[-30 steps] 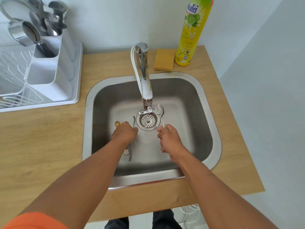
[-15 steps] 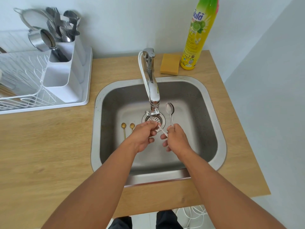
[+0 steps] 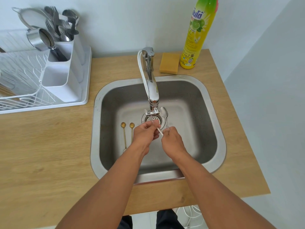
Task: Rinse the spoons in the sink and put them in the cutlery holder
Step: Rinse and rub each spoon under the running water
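Both my hands are over the steel sink (image 3: pixel 212 104), just below the tap (image 3: pixel 151 83). My right hand (image 3: pixel 171 141) grips the handle of a silver spoon (image 3: pixel 164 113) whose bowl points away from me beside the drain. My left hand (image 3: pixel 145 134) pinches a second silver spoon (image 3: pixel 159 130) by its bowl end under the spout, its handle slanting toward my right hand. Two small gold spoons (image 3: pixel 123 134) (image 3: pixel 131 129) lie side by side on the sink floor to the left. The white cutlery holder (image 3: pixel 66 76) stands at the back left, its rear compartment full of cutlery.
A white dish rack (image 3: pixel 19 90) sits on a tray left of the holder, with a metal strainer leaning in it. A yellow sponge (image 3: pixel 170 65) and a tall dish-soap bottle (image 3: pixel 198 33) stand behind the sink. The wooden counter (image 3: pixel 41 154) surrounds the basin.
My left hand left the sink floor and came up under the spout holding a second silver spoon, uncovering the two gold spoons. My right hand kept its spoon. The camera shifted slightly.
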Demonstrator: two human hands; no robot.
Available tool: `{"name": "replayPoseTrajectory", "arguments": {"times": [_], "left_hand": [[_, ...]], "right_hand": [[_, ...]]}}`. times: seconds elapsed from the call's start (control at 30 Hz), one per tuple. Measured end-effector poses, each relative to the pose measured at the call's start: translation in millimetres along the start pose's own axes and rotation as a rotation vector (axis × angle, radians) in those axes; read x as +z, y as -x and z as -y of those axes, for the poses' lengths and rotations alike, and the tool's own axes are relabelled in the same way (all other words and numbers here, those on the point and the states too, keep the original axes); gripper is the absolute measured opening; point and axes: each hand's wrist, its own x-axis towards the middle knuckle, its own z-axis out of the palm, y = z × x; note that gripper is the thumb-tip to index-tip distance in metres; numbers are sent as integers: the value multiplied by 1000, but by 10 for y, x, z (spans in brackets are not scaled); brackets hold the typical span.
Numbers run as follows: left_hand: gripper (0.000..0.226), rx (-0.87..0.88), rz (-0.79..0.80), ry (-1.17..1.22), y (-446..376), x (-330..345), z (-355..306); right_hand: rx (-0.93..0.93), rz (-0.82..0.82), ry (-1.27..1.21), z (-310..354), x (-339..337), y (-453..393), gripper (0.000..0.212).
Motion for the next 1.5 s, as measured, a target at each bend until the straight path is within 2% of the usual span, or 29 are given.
{"name": "replayPoseTrajectory", "arguments": {"times": [0.13, 0.27, 0.43, 0.57, 0.77, 0.93, 1.07, 1.13, 1.23, 1.3, 1.5], "left_hand": [[17, -28, 10, 70, 61, 7, 59], [16, -100, 50, 76, 89, -70, 46], [14, -65, -125, 84, -99, -251, -175], [11, -37, -85, -3, -170, -288, -251], [3, 51, -172, 43, -169, -182, -231], [21, 160, -333, 42, -138, -30, -189], [35, 208, -402, -41, -105, 111, -161], [27, 175, -375, -54, -84, 160, -130], [7, 112, -222, -10, -34, 162, -66], [14, 100, -165, -5, -9, 131, -15], [14, 122, -210, -7, 7, 110, 31]], "right_hand": [[-58, 40, -58, 33, -71, 4, 29], [-114, 84, 36, 34, -133, 34, 32], [-188, 12, 224, -17, -91, 108, 28], [-209, -21, 306, -45, -100, 133, 29], [-143, 1, 150, 28, -121, 112, 30], [-78, 62, -7, 85, -130, 39, 29], [-107, 80, 32, 64, -200, 38, 29], [-113, 81, 79, 13, -268, 49, 29], [-94, 68, 144, -107, -387, 63, 30], [-83, 72, 159, -173, -459, 65, 31], [-82, 83, 128, -235, -521, 66, 33]]}}
